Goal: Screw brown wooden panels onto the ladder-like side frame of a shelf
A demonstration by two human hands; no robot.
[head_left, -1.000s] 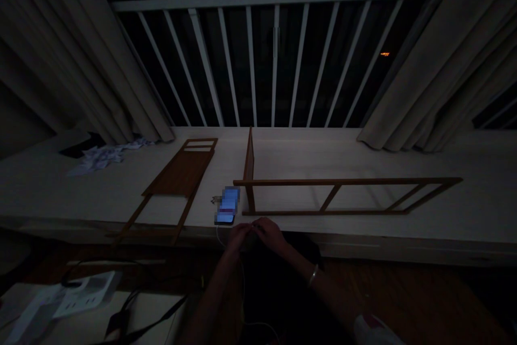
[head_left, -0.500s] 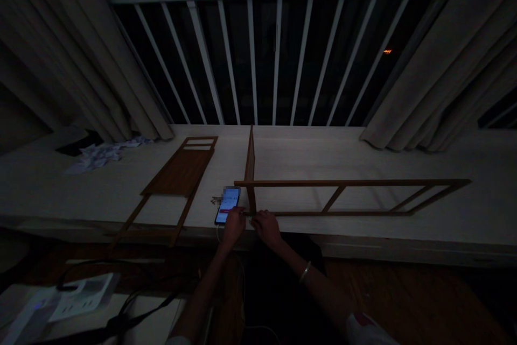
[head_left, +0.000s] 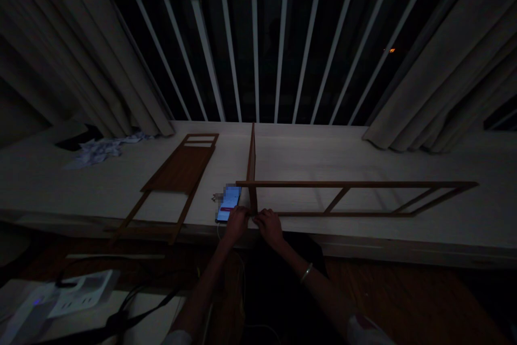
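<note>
A wooden frame stands on the pale ledge, its long rails running off to the right and an upright panel at its left end. My left hand has its fingers closed on the near left corner of this frame. Just right of that corner, my right hand is curled with fingertips pinched together; whatever is between them is too dark and small to make out. A lit phone lies flat beside my left hand, with a cable at its lower end.
A second wooden frame with a slatted panel lies left, its legs over the ledge's front edge. Crumpled papers lie farther left. White railings and curtains stand behind. A power strip with cables is lower left.
The view has shifted slightly. My hands have drawn a little closer together at the frame's corner; both wooden frames stay in place.
</note>
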